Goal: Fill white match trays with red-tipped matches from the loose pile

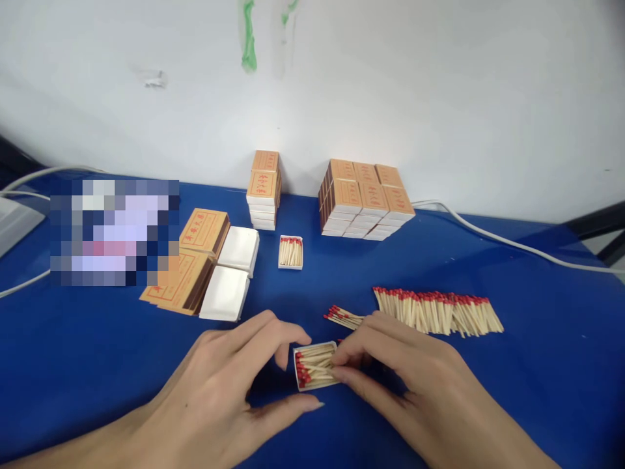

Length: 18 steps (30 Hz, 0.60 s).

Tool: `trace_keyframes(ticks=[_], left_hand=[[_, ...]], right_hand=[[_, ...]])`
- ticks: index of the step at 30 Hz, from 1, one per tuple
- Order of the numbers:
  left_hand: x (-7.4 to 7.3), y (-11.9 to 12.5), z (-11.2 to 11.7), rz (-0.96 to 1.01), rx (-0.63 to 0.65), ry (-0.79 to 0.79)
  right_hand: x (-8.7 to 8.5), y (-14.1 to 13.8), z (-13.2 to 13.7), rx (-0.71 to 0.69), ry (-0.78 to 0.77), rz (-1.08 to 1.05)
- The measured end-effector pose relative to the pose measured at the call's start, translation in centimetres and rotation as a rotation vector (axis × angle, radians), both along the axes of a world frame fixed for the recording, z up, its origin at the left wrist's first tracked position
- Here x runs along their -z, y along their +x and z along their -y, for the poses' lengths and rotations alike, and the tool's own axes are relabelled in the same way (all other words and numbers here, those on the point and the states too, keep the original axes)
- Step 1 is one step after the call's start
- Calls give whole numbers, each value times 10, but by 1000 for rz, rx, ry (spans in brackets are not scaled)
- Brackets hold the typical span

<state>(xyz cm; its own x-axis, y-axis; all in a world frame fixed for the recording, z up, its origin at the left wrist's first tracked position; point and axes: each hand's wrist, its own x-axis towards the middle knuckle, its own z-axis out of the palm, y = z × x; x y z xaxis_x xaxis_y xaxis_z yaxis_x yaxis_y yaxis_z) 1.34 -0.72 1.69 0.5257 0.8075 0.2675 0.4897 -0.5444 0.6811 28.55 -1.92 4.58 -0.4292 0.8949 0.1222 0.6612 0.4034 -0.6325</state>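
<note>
The blue bench [537, 391] carries a block of stacked matchboxes [366, 198] at the wall. A long row of loose matches [437, 312] lies nearer. The left hand [229, 384] curves open around the left end of a small tray [315, 366] full of matches, low in the middle. The right hand [405, 371], fingers together, presses its tips on those matches; whether it grips any I cannot tell.

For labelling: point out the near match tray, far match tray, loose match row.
near match tray [312, 345], head view, top rim
far match tray [290, 266], head view, bottom rim
loose match row [439, 312], head view, middle sticks
</note>
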Motion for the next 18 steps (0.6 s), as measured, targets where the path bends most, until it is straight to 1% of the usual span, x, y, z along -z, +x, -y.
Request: trace_keyframes(ticks=[2, 6, 10, 12, 15, 18], left_hand=[[1, 1, 0, -35, -2, 50], [-1, 3, -4, -42, 28, 48], [-5, 3, -7, -30, -12, 97], [-6, 2, -8, -33, -9, 116], [-9, 1, -6, -47, 24, 137], [-12, 2, -4, -105, 45, 165]], right_hand=[[2, -1, 1, 17, 30, 15], [4, -4, 2, 80, 61, 26], [-2, -4, 1, 204, 74, 4], [-4, -3, 0, 269, 102, 13], [-3, 0, -2, 334, 141, 101], [3, 3, -2, 322, 127, 189]])
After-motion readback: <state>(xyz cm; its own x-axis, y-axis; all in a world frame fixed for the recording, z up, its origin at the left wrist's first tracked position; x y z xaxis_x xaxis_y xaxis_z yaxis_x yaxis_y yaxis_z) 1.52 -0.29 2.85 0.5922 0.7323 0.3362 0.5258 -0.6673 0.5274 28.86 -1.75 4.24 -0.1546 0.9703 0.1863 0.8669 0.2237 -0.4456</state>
